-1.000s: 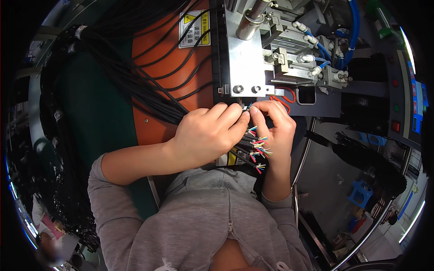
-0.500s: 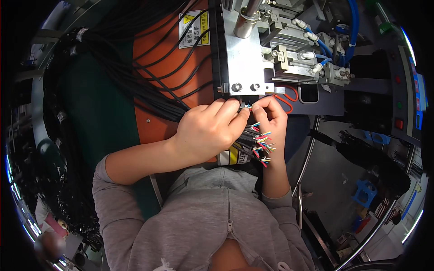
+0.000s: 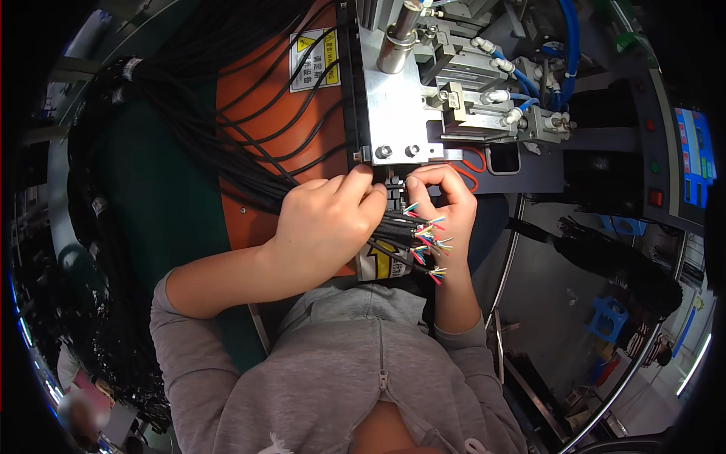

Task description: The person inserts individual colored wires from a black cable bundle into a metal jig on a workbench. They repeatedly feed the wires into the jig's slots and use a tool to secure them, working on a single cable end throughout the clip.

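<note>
My left hand [image 3: 325, 216] is closed, its fingertips bent in beside a small black fixture [image 3: 395, 195] under the machine's shiny metal plate [image 3: 393, 106]. What it pinches is hidden behind the fingers. From the other side, my right hand [image 3: 452, 200] brings thumb and forefinger together at the fixture's edge; whatever lies between them is too small to make out. Just below, a bundle of black cables [image 3: 393, 227] sticks out between my hands, with thin red, blue, yellow and white wires [image 3: 431, 240] fanning from the stripped ends.
Long black cables [image 3: 189, 113] run over an orange surface [image 3: 249, 159] at the left. Metal cylinders with blue air hoses [image 3: 571, 53] fill the back right. Red-handled scissors [image 3: 476, 163] lie beside the plate. A control panel [image 3: 692, 159] stands far right, above blue stools [image 3: 607, 318].
My fingertips have moved apart, uncovering the black fixture between them. The small wire end seen between them earlier no longer shows. The whole view has shifted slightly.
</note>
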A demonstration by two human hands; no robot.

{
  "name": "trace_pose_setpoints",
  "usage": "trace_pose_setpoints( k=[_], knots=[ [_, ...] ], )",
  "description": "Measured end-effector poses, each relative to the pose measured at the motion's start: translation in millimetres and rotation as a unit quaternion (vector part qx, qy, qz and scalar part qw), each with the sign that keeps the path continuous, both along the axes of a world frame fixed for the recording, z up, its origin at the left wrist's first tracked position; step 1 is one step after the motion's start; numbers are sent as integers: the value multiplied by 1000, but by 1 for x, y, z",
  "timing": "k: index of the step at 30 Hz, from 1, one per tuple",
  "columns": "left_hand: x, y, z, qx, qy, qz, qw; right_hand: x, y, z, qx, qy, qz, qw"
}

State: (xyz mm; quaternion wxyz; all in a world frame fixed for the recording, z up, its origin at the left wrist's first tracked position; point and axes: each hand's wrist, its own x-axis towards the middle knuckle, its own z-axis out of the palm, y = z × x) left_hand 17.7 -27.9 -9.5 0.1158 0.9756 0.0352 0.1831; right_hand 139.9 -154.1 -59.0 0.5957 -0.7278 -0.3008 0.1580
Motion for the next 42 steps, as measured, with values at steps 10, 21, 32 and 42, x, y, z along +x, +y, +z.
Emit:
trace_pose_setpoints(
  k=[10,21,32,42],
  knots=[
    [-11,-3,1,54,47,18,997,0,-34,-10,137,-273,-160,939],
    [-3,6,-13,-11,-69,-45,997,8,-46,-19,157,-252,-191,936],
    [1,11,-12,-63,-73,-80,992,17,-45,-31,149,-199,-205,947],
    [1,10,-14,-76,-64,-82,992,19,-39,-32,143,-180,-200,952]
  ],
)
